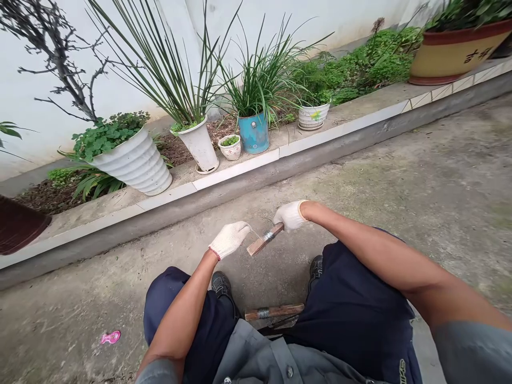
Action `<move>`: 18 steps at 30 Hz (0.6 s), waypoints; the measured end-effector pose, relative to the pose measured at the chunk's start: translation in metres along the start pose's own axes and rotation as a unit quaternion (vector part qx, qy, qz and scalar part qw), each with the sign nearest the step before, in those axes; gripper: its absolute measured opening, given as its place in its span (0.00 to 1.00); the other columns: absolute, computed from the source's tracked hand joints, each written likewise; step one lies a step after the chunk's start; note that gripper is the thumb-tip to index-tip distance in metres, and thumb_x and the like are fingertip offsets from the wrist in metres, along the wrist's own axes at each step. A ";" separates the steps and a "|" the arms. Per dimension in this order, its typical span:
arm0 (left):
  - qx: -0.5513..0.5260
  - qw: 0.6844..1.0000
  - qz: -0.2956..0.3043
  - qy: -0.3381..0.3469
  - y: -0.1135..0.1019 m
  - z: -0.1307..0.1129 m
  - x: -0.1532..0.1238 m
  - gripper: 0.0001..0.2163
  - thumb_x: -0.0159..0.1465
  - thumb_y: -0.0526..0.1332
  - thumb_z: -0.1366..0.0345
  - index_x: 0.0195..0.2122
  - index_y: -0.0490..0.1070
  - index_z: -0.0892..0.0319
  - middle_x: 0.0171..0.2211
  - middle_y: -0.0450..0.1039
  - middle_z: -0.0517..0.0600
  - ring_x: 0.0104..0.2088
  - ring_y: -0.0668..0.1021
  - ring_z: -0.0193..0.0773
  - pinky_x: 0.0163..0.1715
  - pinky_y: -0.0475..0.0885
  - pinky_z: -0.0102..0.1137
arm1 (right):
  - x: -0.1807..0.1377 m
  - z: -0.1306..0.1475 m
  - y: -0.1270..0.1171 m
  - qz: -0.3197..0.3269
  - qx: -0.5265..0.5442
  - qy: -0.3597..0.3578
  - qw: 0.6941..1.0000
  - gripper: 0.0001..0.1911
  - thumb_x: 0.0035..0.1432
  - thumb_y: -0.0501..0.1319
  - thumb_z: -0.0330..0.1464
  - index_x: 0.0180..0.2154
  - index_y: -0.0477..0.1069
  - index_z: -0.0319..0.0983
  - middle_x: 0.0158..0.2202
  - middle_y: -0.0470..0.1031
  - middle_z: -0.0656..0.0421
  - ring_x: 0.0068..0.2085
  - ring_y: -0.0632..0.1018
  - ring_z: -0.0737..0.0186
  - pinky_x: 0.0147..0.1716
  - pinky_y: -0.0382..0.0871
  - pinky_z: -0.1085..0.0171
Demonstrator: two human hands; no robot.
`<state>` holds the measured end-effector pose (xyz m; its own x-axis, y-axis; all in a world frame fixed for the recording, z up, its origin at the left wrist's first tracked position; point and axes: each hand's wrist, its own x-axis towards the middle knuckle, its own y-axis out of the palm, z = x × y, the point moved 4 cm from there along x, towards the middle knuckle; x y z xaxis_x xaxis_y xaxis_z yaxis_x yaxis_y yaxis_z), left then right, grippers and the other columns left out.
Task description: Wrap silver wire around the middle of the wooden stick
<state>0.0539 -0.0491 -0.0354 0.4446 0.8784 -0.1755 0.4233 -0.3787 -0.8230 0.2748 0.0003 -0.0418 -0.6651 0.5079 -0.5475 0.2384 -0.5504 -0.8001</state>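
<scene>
In a white knit glove, my right hand [291, 215] grips one end of a short wooden stick [257, 246] held over the ground between my knees. Silvery wire [269, 235] is wound in several turns around the stick's middle. My left hand [230, 239], gloved the same way, is closed in a pinch on the wire's loose end, which runs taut from its fingertips to the winding. A second wooden stick [286, 310], also wrapped with wire, lies lower down between my legs.
A low tiled ledge [240, 173] crosses ahead, bearing a white ribbed pot [138, 162], a tall white pot [199, 146], a blue pot [254, 134] and a yellow planter [452, 56]. A small pink object [111, 337] lies on the concrete at left.
</scene>
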 end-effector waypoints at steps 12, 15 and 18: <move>-0.165 0.986 0.022 -0.002 0.014 -0.008 -0.001 0.17 0.73 0.49 0.54 0.37 0.72 0.58 0.25 0.74 0.46 0.31 0.78 0.39 0.37 0.70 0.31 | -0.008 0.000 -0.032 -0.187 0.149 0.065 0.969 0.12 0.57 0.61 0.41 0.38 0.73 0.41 0.31 0.78 0.60 0.31 0.75 0.63 0.28 0.59 0.67; -0.144 0.988 0.042 -0.025 0.015 -0.008 -0.003 0.17 0.72 0.49 0.54 0.39 0.73 0.58 0.24 0.75 0.46 0.30 0.78 0.39 0.33 0.69 0.30 | -0.005 -0.007 -0.038 -0.238 0.073 0.150 0.957 0.12 0.62 0.58 0.39 0.43 0.75 0.42 0.39 0.81 0.54 0.37 0.79 0.57 0.32 0.61 0.65; -0.103 0.993 0.053 -0.024 0.015 -0.007 -0.005 0.17 0.72 0.50 0.55 0.41 0.74 0.58 0.23 0.74 0.45 0.28 0.77 0.39 0.30 0.67 0.30 | -0.002 -0.009 -0.038 -0.226 0.002 0.213 0.950 0.14 0.62 0.58 0.30 0.47 0.76 0.41 0.43 0.81 0.48 0.42 0.81 0.51 0.37 0.65 0.61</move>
<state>0.0642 -0.0612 -0.0433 0.4588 0.8415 -0.2852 0.5313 -0.5171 -0.6711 0.2735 0.0266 -0.0126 -0.3517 0.9150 -0.1977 -0.0067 -0.2137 -0.9769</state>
